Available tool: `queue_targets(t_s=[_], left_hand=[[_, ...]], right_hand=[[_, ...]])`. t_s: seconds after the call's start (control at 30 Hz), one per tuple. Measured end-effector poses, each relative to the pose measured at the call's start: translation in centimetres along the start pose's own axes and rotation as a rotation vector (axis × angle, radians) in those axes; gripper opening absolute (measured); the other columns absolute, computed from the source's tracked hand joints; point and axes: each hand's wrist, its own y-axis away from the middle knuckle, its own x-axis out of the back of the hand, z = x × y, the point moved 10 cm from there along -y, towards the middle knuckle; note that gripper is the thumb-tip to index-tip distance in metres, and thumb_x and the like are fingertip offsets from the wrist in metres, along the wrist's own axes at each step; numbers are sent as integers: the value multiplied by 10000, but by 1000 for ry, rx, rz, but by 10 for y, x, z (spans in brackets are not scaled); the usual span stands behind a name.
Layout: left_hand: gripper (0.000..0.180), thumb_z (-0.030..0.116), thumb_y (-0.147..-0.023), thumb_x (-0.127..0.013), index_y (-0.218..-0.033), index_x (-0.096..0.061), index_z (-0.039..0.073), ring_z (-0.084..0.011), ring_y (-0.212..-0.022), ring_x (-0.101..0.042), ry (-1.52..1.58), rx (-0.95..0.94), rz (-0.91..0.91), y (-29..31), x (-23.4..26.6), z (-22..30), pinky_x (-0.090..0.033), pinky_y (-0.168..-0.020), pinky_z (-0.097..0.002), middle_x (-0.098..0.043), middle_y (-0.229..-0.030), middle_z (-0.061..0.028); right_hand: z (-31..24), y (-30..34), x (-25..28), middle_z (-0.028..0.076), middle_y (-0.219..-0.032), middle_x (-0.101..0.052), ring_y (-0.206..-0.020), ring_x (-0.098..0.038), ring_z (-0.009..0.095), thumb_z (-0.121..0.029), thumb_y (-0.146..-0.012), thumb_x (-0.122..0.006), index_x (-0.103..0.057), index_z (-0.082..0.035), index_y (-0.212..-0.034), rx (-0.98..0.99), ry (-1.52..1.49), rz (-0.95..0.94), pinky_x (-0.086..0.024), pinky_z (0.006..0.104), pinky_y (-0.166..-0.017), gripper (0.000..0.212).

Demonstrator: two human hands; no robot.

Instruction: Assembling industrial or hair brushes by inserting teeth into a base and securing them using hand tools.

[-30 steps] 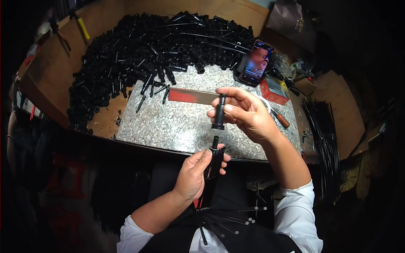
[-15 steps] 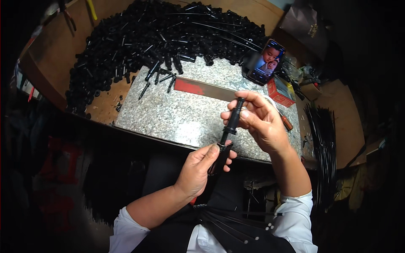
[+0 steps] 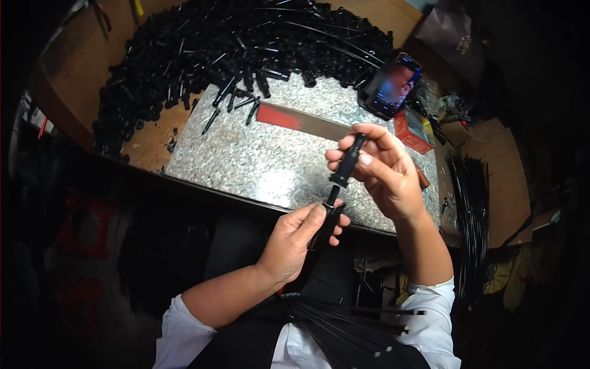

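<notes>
Over the front edge of the speckled stone slab (image 3: 215, 157), both my hands are closed on black tubular parts. My left hand (image 3: 286, 237) wraps round a dark lower tube (image 3: 333, 197), thumb on top, its upper end rising out of the grip. My right hand (image 3: 393, 178) pinches a stepped black sleeve (image 3: 348, 165) between thumb and fingers. The sleeve tilts up to the right, in line with the tube. A pale gap shows between its flanged lower end and the tube. Whether they connect inside I cannot tell.
A large heap of black tubular parts (image 3: 184, 67) fills the back. A red and grey bar (image 3: 295, 122) lies on the slab. At the right are a lit phone (image 3: 396, 86), a red box (image 3: 413, 132) and a bundle of black rods (image 3: 470, 227). Thin rods (image 3: 344, 329) cross my lap.
The sleeve in my right hand has shifted slightly right, and a pale gap now shows below its flange. My left hand has moved a little up and right with the tube.
</notes>
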Motion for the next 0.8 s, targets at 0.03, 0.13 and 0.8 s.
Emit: queue_targets(t_s=[0.03, 0.13, 0.8], left_hand=[[409, 272, -998, -403, -1222, -494, -58, -146, -875, -595, -10, -4, -12, 0, -3, 0, -504, -773, -291, -624, -1013, -136], [377, 271, -994, -432, -1184, -540, -37, -102, -835, -559, 17, -15, -2, -1, -3, 1, -481, -731, -252, -627, -973, -84], [359, 289, -997, -426, -1012, -609, -20, -87, -812, -558, -41, -74, 11, 3, -2, 1, -482, -719, -243, -635, -927, -55]], right_hand=[[0, 2, 0, 161, -1128, -556, -1068, -592, 306, -17, -900, -493, -403, 11, -1255, -2, 2, 0, -499, 433, -921, 367], [1, 3, 0, 159, -1122, -559, -1059, -597, 300, -21, -902, -490, -404, 15, -1257, -8, 21, -2, -501, 425, -917, 367], [5, 13, -15, 111, -1053, -561, -944, -603, 189, -10, -862, -592, -448, 8, -1210, -84, 417, 22, -497, 315, -835, 378]])
